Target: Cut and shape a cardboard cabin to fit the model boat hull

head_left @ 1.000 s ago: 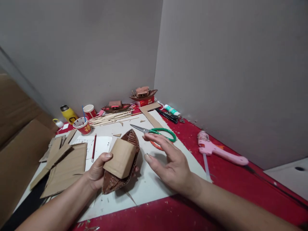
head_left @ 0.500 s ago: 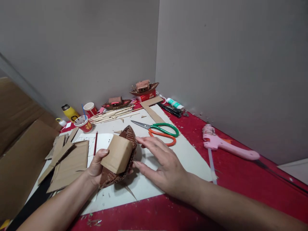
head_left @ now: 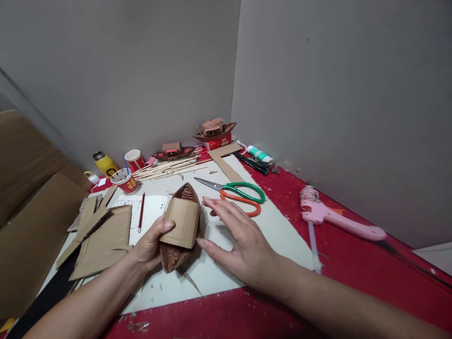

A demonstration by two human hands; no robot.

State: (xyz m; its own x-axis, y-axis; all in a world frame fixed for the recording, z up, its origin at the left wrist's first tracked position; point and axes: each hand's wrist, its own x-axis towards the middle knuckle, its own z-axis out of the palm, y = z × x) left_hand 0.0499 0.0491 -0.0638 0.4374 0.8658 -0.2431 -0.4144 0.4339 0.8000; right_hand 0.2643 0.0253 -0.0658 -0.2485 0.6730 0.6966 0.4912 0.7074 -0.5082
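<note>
Model boat (head_left: 173,256): brown, ridged inside, long axis running roughly 12–1 to 6–7 o'clock, held up over a white sheet (head_left: 282,242). Plain cardboard canopy (head_left: 181,225) sits across its middle, curved on top. Directions below taken from the boat.

Left hand (head_left: 152,242), 8 o'clock: closed around the hull, thumb on the canopy's near-left edge; other fingers hidden underneath. Right hand (head_left: 242,242), 3–4 o'clock: open, fingers and thumb spread, nothing gripped. Thumb tip is right by the hull edge; contact cannot be told.

Scissors (head_left: 240,197), green and orange handles, 2 o'clock, blades partly closed. Pencil (head_left: 141,212), 10 o'clock, on a drawn paper (head_left: 155,211). Cut cardboard pieces (head_left: 106,240), 9 o'clock.

Farther: pink glue gun (head_left: 344,221), 3 o'clock, on red table covering (head_left: 370,278). Thin sticks (head_left: 165,168), 12 o'clock; behind them one finished-looking boat (head_left: 172,150). Another boat (head_left: 213,129), 1 o'clock, on a red box (head_left: 219,141).
</note>
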